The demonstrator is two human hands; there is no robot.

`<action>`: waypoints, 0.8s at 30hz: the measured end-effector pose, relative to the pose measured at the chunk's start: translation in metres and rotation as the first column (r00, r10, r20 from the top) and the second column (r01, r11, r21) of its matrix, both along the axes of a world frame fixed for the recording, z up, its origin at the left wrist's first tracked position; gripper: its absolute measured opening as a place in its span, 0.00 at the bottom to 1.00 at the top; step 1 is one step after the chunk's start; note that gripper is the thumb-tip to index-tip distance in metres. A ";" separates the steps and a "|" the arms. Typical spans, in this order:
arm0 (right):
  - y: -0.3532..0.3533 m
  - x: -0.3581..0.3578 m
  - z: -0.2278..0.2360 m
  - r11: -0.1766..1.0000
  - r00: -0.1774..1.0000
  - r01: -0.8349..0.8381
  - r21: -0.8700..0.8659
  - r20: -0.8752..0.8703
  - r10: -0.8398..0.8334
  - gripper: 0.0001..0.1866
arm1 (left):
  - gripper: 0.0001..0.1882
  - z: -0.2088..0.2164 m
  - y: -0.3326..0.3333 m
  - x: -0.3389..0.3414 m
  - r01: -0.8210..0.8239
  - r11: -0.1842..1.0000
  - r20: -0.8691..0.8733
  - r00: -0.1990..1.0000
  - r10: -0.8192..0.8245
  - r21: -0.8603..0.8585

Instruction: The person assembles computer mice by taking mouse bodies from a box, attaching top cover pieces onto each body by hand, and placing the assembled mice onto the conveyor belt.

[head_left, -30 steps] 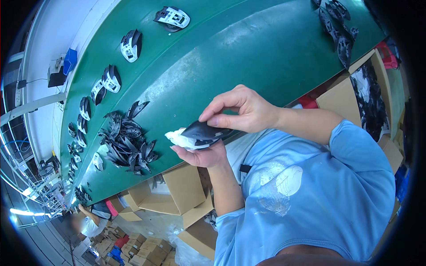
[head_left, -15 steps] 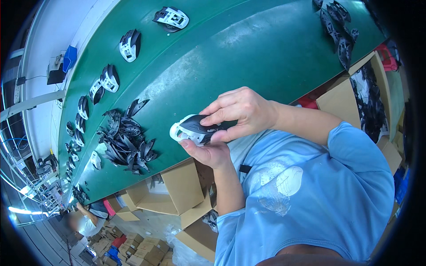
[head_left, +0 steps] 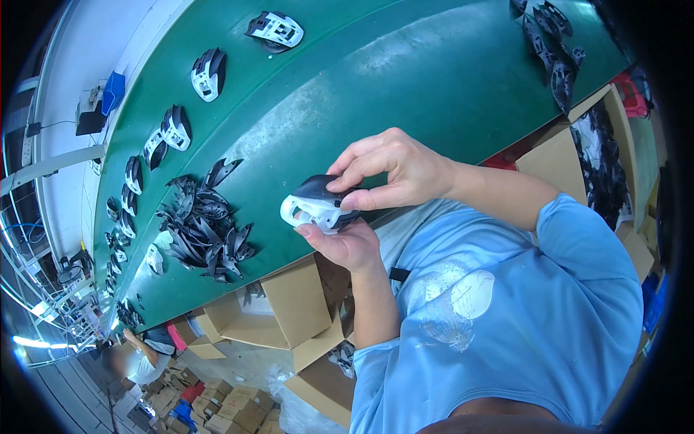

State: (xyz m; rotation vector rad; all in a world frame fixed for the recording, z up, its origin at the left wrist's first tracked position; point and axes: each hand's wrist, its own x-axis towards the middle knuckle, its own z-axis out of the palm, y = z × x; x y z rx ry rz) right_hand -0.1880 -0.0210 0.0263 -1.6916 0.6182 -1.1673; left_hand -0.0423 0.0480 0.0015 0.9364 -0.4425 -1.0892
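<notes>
My L hand [head_left: 354,246] cups a white, cut-out plastic frame [head_left: 327,215] from below, near the green worktop [head_left: 405,87]; my R hand [head_left: 397,173] pinches the curved black plastic cover [head_left: 316,186] atop it. Can't tell if it's fully seated. Seemingly done: row of b/w plastic shells [head_left: 207,76]. Left: pile of loose black plastic pcs [head_left: 206,235].
</notes>
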 end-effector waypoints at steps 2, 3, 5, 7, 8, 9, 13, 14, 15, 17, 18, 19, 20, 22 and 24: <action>0.002 -0.001 0.000 0.997 1.000 0.015 0.075 0.000 -0.015 0.14 | 0.35 -0.001 0.001 0.000 0.095 0.995 -0.006 0.995 -0.095 -0.041; 0.003 -0.002 0.000 0.997 1.000 0.015 0.075 0.001 -0.015 0.14 | 0.35 -0.002 0.000 0.000 0.095 0.995 -0.005 0.995 -0.095 -0.042; 0.004 -0.002 -0.001 0.999 0.999 0.021 0.030 -0.040 -0.020 0.13 | 0.35 -0.004 -0.001 -0.003 -0.020 1.000 0.013 1.000 0.020 0.015; 0.003 -0.003 -0.002 0.999 0.998 0.021 0.026 -0.056 -0.019 0.14 | 0.35 -0.004 -0.001 -0.007 -0.011 1.000 -0.008 1.000 0.011 0.009; 0.003 -0.003 -0.003 1.000 0.997 0.018 0.021 -0.071 -0.016 0.14 | 0.34 -0.004 -0.001 -0.008 -0.005 1.000 -0.029 1.000 0.005 0.001; 0.004 -0.003 -0.006 1.000 0.997 0.022 0.021 -0.072 -0.021 0.14 | 0.34 -0.002 -0.001 -0.010 0.000 1.000 -0.030 1.000 0.000 0.002; 0.010 -0.008 -0.003 0.996 0.998 0.030 0.086 -0.058 -0.025 0.15 | 0.32 0.002 0.000 -0.005 0.108 0.993 0.019 0.994 -0.108 -0.041; 0.011 -0.010 0.000 0.991 0.997 0.013 0.136 -0.078 -0.002 0.15 | 0.32 0.001 0.001 -0.003 0.178 0.981 0.071 0.982 -0.172 -0.076; 0.011 -0.011 -0.002 0.990 0.997 0.019 0.137 -0.079 -0.008 0.15 | 0.32 0.001 0.001 -0.004 0.183 0.980 0.070 0.981 -0.178 -0.075; 0.011 -0.012 -0.009 0.993 0.993 0.077 -0.087 -0.085 -0.084 0.18 | 0.34 0.001 0.001 -0.006 0.095 0.995 0.005 0.995 -0.095 -0.003; 0.011 -0.010 -0.011 0.993 0.993 0.080 -0.088 -0.085 -0.087 0.18 | 0.34 0.002 0.000 -0.011 0.098 0.995 0.005 0.995 -0.098 -0.004; 0.011 -0.008 -0.013 0.990 0.991 0.089 -0.107 -0.086 -0.098 0.21 | 0.36 0.005 -0.001 -0.020 0.053 0.998 -0.005 0.999 -0.053 0.025; 0.012 -0.006 -0.015 0.987 0.990 0.098 -0.125 -0.087 -0.110 0.24 | 0.38 0.008 -0.002 -0.025 0.009 0.998 -0.014 1.000 -0.008 0.055; 0.020 -0.002 -0.021 0.980 0.991 0.085 -0.181 -0.083 -0.102 0.33 | 0.42 0.011 0.002 -0.025 0.105 0.992 -0.115 0.989 -0.097 0.070; 0.020 -0.004 -0.021 0.979 0.990 0.084 -0.186 -0.095 -0.103 0.35 | 0.42 0.011 0.004 -0.030 0.125 0.990 -0.170 0.979 -0.111 0.070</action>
